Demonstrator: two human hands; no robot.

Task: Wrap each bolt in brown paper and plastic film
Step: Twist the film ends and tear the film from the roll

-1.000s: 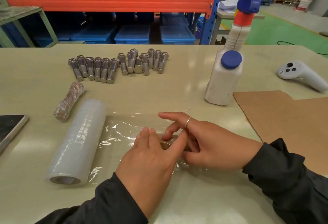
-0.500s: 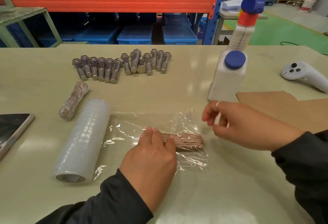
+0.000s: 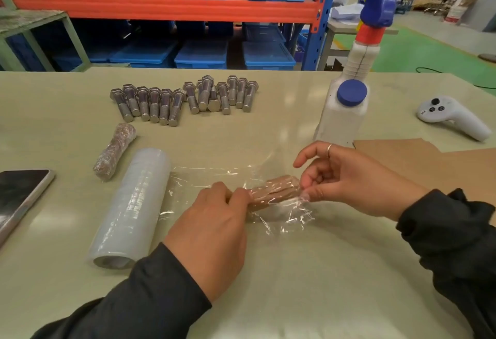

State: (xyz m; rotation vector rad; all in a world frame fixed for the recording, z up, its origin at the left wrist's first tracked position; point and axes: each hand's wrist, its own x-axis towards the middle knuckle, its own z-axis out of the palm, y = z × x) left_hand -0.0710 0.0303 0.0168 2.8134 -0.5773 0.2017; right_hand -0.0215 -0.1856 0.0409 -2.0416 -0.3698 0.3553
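Since half a second ago, right hand (image 3: 357, 180) back down from above the film onto the right end of the paper-wrapped bolt (image 3: 273, 191), near edge of the film now bunched there. Across the pale worktop (image 3: 268, 285), from big to small: brown paper sheets (image 3: 429, 161) at the right edge, roll of plastic film (image 3: 131, 209) lying left of centre with its loose sheet (image 3: 214, 175) drawn out rightward, white bottle (image 3: 343, 115) with blue caps behind, row of bare bolts (image 3: 185, 99) at the back, one finished wrapped bolt (image 3: 114, 152) just beyond the roll. Paper-wrapped bolt lying on the loose sheet, front centre, long axis running left to right, right end tipped slightly away; head end not discernible under the paper. Left hand (image 3: 212, 228) curled over its left end, fingertips pressing it down. Right hand pinching crumpled film against the right end, index finger lifted free. For a good wrap, probably best to keep the film taut, roll away toward the roll evenly, and tuck the ends flat before tearing. Main risk: film clinging to itself and wrinkling.
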